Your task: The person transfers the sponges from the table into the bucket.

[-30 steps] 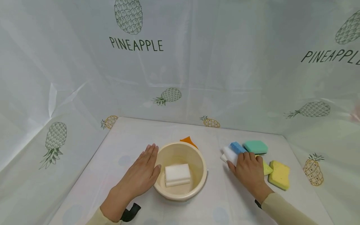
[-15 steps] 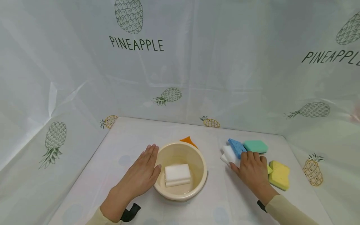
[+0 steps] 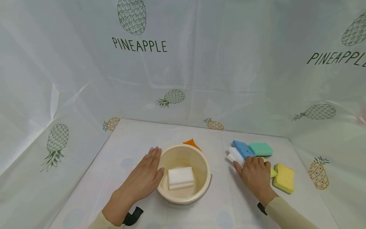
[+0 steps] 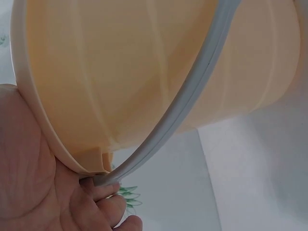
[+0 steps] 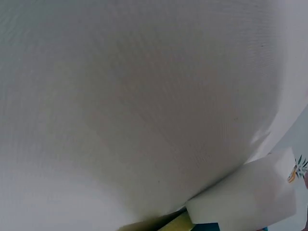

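Observation:
My left hand [image 3: 144,176] rests on the left rim of a cream bucket [image 3: 206,173], fingers straight and together. In the left wrist view the palm presses the rim [image 4: 43,118], and the grey handle [image 4: 178,110] meets the fingers. A white block sponge [image 3: 181,178] lies inside the bucket. On the right, my right hand [image 3: 255,178] reaches over a cluster of sponges, fingers bent and thumb at the near edge of a white sponge [image 3: 235,156]; the fingertips are hidden. A blue sponge [image 3: 243,149] leans over that white sponge [image 5: 245,197].
Beyond the right hand sits a green sponge [image 3: 260,149]. A yellow-green sponge [image 3: 273,172] peeks out beside the hand, next to a yellow sponge [image 3: 284,178]. Something orange [image 3: 190,143] shows behind the bucket. Pineapple-printed sheeting [image 3: 177,70] encloses the white table [image 3: 125,140].
My right hand has shifted slightly over the sponges. The white sponge has turned and moved a little right, and the blue one shows more fully. My left hand and the bucket have stayed put.

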The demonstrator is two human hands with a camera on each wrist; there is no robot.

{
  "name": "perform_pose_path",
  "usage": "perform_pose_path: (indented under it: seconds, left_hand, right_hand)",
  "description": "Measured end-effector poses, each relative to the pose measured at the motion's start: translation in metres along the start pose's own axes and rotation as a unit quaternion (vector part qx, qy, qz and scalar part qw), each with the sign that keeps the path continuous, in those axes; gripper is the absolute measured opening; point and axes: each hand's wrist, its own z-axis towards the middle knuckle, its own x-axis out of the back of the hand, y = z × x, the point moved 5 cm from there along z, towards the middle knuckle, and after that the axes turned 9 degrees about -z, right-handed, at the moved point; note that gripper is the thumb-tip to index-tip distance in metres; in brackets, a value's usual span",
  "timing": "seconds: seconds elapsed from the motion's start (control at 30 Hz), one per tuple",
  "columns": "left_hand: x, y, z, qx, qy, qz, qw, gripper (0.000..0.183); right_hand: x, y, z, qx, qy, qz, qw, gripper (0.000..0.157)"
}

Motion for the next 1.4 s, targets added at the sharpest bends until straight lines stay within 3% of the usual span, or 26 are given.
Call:
perform_pose_path:
  seconds: [0.13,0.23,0.7,0.93,1.07,1.4]
  left_hand:
    - [-0.001,0.0,0.001,0.0,-0.001,-0.001,1.0,0.068]
    - [-0.001,0.001,0.001,-0.001,-0.001,0.001,1.0,0.068]
    - [-0.001,0.001,0.0,-0.002,-0.004,0.0,1.0,0.067]
    - [0.0,0.001,0.001,0.003,-0.01,0.001,0.9999,0.067]
    - [-0.001,0.0,0.002,0.005,-0.014,0.002,0.9999,0.068]
    - [0.001,0.001,0.001,-0.01,-0.002,0.025,0.9996,0.068]
  right_hand:
    - [-0.01,0.004,-0.004,-0.029,-0.055,0.006,0.998,0.058]
    - [-0.015,0.004,-0.006,-0.034,-0.064,0.017,0.997,0.056]
    - [-0.014,-0.003,-0.013,-0.021,-0.047,0.062,0.997,0.054]
    - [-0.005,-0.002,-0.002,-0.014,-0.064,0.081,0.995,0.07]
    - [-0.001,-0.003,0.002,0.0,-0.074,0.086,0.994,0.072]
    - [0.009,-0.012,0.01,0.054,-0.046,0.079,0.994,0.066]
